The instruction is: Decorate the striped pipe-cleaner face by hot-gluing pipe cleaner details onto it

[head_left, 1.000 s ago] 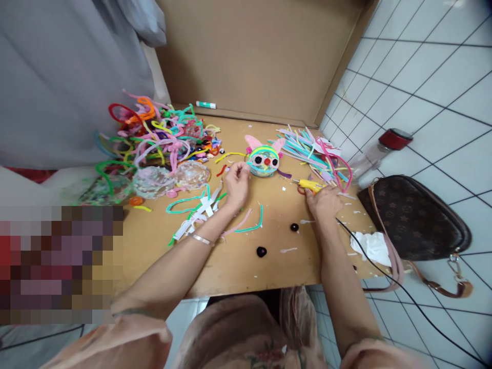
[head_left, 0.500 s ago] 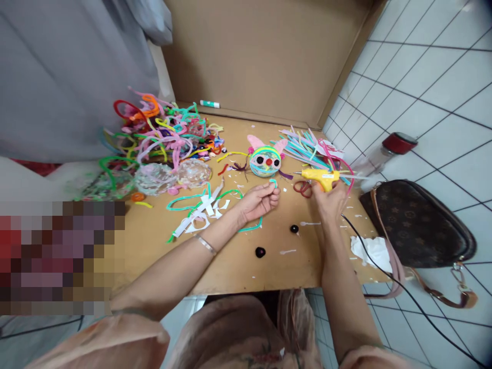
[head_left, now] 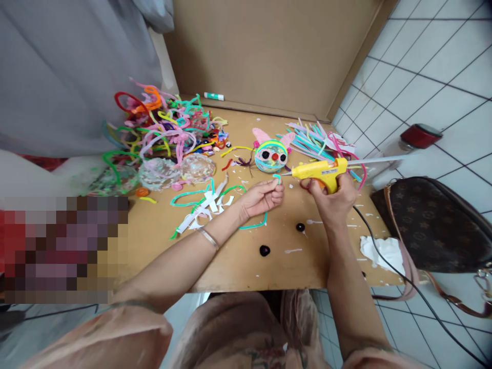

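I see my left hand (head_left: 261,197) pinching a short teal pipe-cleaner piece (head_left: 277,178) just in front of the striped craft face (head_left: 271,155), while my right hand (head_left: 334,197) grips the yellow glue gun (head_left: 321,171) — nozzle almost touching that piece.

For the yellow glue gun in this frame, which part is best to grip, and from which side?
Grip the yellow glue gun by its downward handle, coming from below and the near side, as the right hand does. The barrel lies level with its nozzle pointing left at the teal piece pinched in the left hand, so that tip end is best kept clear.
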